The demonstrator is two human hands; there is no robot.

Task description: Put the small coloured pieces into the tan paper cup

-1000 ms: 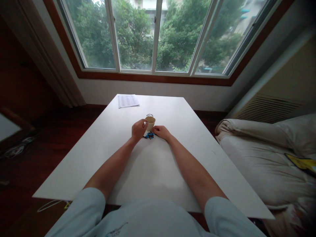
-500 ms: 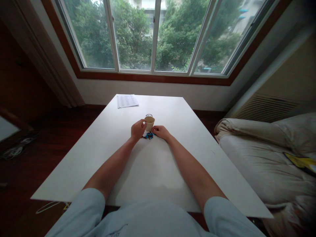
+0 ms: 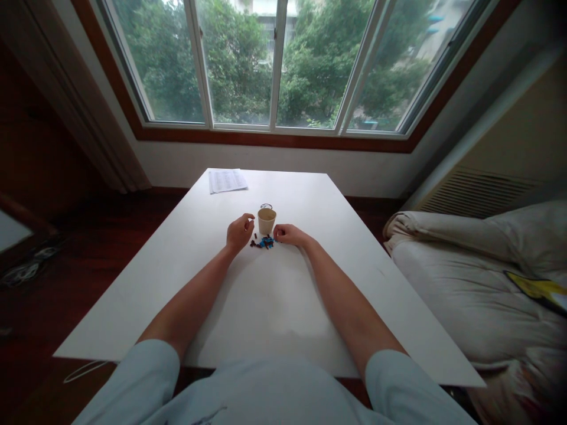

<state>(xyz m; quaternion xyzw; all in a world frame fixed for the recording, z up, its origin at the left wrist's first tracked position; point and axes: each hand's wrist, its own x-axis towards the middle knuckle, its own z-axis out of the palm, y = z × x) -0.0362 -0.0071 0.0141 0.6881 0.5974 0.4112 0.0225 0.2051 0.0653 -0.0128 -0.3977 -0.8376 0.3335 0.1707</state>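
Beige cup (image 3: 266, 225) could tip onto bits (image 3: 267, 242) if L hand (image 3: 240, 230), fingers parted & empty, bumps it; R hand (image 3: 289, 234) curled, hold unclear.

- The blue and dark pieces (image 3: 266, 242): too tiny to count or make out in shape.
- The dark loop (image 3: 266, 205): partly hidden behind the cup (image 3: 266, 223).
- The cup's bottom: not visible enough to tell what lies there.
- The right hand (image 3: 289, 234): cannot tell whether it pinches anything.
- The papers (image 3: 228, 181): print too small to read.
- The window (image 3: 239, 77): cut off by the top edge.
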